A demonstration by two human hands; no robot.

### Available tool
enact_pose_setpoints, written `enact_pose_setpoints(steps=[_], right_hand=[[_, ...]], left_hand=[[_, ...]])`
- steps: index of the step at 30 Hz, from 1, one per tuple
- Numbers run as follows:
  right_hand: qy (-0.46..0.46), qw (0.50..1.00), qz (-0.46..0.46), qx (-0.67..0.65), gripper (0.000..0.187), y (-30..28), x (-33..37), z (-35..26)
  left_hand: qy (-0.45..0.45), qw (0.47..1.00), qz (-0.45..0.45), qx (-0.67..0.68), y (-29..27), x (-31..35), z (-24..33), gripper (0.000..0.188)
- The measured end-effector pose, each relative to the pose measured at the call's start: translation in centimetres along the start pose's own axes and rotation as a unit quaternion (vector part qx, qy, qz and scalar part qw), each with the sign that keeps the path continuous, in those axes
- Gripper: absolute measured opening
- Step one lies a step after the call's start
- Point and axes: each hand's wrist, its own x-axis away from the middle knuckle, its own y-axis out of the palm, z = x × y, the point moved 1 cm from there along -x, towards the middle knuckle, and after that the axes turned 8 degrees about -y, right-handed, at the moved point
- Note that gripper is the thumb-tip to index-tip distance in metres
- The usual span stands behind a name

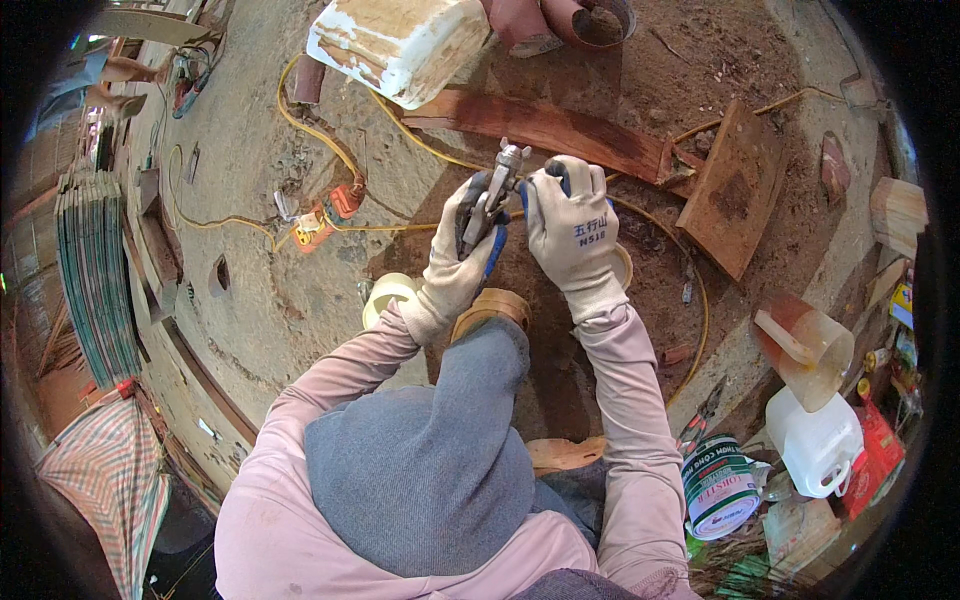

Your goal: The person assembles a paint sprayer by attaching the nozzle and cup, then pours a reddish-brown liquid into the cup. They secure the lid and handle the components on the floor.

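Both my hands wear off-white work gloves with blue palms. My left hand (458, 262) is closed around a grey metal spray gun (490, 200), its winged tip pointing away from me. Close against the gun's right side, my right hand (572, 222) has its fingers curled onto a part of it; the fingertips are mostly hidden. Beneath my left wrist stands a cream-coloured cup (392, 294), partly covered by the glove. A yellow hose (395, 227) runs along the ground behind the hands.
An orange-and-yellow tool (322, 220) lies on the ground at the left. Beyond my hands are a curved reddish board (540, 125), a rusty plate (735, 190) and a white plastic container (400, 50). At right stand a paint can (718, 490) and a white jug (812, 440).
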Motion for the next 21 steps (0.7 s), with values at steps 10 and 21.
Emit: enact_pose_setpoints(steps=[10,21], right_hand=[[-0.073,0.997,0.019,-0.035,0.036,-0.7,-0.1,0.9],[0.031,0.998,-0.004,-0.047,0.017,-0.3,-2.2,0.5]], left_hand=[[-0.015,0.999,-0.004,0.045,0.7,-0.6,1.1,0.066],[0.105,0.962,0.029,-0.249,-0.3,-1.6,1.6,0.064]])
